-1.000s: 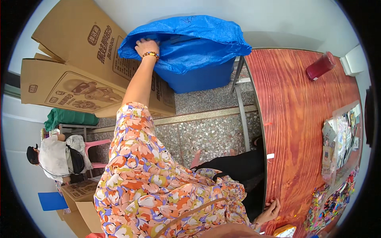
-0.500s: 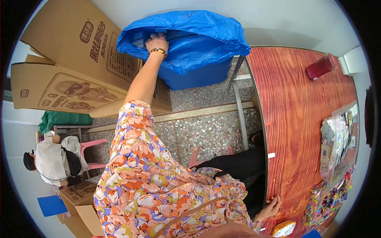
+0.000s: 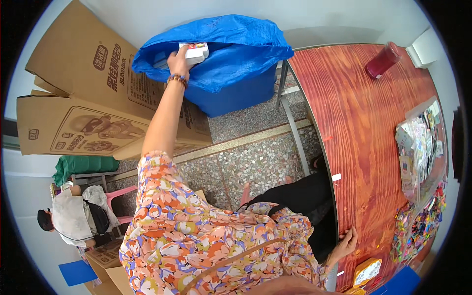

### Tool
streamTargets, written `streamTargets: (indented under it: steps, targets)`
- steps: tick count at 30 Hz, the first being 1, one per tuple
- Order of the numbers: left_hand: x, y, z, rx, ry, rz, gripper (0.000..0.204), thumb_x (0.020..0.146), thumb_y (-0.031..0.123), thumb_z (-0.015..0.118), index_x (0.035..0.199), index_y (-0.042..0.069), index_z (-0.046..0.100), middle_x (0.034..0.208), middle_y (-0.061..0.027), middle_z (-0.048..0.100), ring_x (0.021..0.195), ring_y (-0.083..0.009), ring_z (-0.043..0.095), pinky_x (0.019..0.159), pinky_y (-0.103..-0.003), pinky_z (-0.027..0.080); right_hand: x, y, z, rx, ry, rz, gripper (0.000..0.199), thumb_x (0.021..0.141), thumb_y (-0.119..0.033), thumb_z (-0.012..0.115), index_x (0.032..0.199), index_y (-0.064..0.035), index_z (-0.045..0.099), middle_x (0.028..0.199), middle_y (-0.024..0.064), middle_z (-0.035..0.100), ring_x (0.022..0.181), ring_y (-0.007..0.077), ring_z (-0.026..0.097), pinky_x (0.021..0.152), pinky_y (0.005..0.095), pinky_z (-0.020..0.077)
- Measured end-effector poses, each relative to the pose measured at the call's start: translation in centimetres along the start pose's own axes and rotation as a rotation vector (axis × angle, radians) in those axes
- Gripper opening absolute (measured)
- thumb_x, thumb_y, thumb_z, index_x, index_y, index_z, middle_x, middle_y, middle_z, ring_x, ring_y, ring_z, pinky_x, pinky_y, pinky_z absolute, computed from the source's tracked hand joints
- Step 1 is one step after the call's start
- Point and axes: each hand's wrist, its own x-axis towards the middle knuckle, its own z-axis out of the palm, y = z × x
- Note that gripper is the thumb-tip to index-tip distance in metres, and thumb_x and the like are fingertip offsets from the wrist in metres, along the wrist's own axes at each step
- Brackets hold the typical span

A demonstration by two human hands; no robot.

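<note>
The small white box-like pack with red and yellow print on top (image 3: pixel 196 53) is in the mouth of the slack blue woven-plastic sack (image 3: pixel 236 29), beside the tall brown cardboard carton (image 3: pixel 78 64). The left grip (image 3: pixel 178 64) is clenched on the pack's near left side, thumb on top; whether it is 1 pack or a stack of 2 or more, I cannot tell.

By its look, it should be light and fairly stiff, smooth enough to slip a little, with corners that could dent. The best hold is probably across 2 opposite sides, low enough to keep any stacked pieces together. The sack's soft rim would likely fold and snag rather than resist.

The right grip (image 3: pixel 345 244) rests at the edge of the red-brown wood-grain desk (image 3: pixel 364 123), loosely bent; I cannot tell whether it pinches anything tiny.

Compared with 0.5 s ago, the pack now shows plainly beyond the fingers, where only a pale patch showed then. The right grip remains by the desk's edge, and the whole view has shifted slightly.
</note>
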Motion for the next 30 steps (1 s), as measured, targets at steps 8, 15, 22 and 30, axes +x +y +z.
streamTargets:
  steps: [8, 15, 22, 30]
  targets:
    - [-21.6, 0.2, -1.1, -0.506, -1.122, -0.462, 0.059, 0.087, 0.014, 0.063, 0.138, -0.002, 0.040, 0.133, -0.0154, 0.056, 0.118, -0.0262, 0.060, 0.098, -0.042, 0.052, -1.1, -6.5, 2.5, 0.062, -0.104, -0.037, 0.018, 0.097, -0.004, 0.056, 0.111, 0.0034, 0.066, 0.097, 0.0074, 0.065, 0.078, 0.0120, 0.062, 0.069, 0.0237, 0.0517]
    - [-39.0, 0.3, 3.7, -0.362, -1.602, -0.448, 0.071, 0.079, 0.005, 0.071, 0.139, 0.002, 0.034, 0.132, -0.0140, 0.051, 0.121, -0.0230, 0.055, 0.100, -0.038, 0.048, -0.9, -15.5, 7.7, 0.135, -0.325, -0.461, 0.015, 0.085, 0.001, 0.067, 0.100, -0.0003, 0.065, 0.097, 0.0075, 0.061, 0.073, 0.0116, 0.062, 0.060, 0.0242, 0.0475]
    - [-51.0, 1.4, 5.6, -0.504, -1.577, -0.470, 0.074, 0.079, -0.001, 0.070, 0.140, 0.000, 0.029, 0.132, -0.0142, 0.048, 0.123, -0.0219, 0.051, 0.097, -0.036, 0.049, -2.6, -13.1, 5.2, -0.313, 0.044, -0.415, 0.020, 0.084, -0.010, 0.070, 0.101, -0.0064, 0.060, 0.092, 0.0071, 0.060, 0.072, 0.0208, 0.066, 0.059, 0.0346, 0.0493]
    - [-56.2, 1.0, 8.5, -0.159, -1.615, -0.130, 0.063, 0.083, 0.011, 0.075, 0.132, -0.005, 0.038, 0.114, -0.0115, 0.060, 0.099, -0.0149, 0.061, 0.084, -0.030, 0.052, -2.6, -8.9, 3.3, -0.152, 0.071, -0.375, 0.011, 0.081, -0.005, 0.067, 0.089, -0.0048, 0.059, 0.085, 0.0097, 0.058, 0.079, 0.0290, 0.062, 0.062, 0.0425, 0.0494]
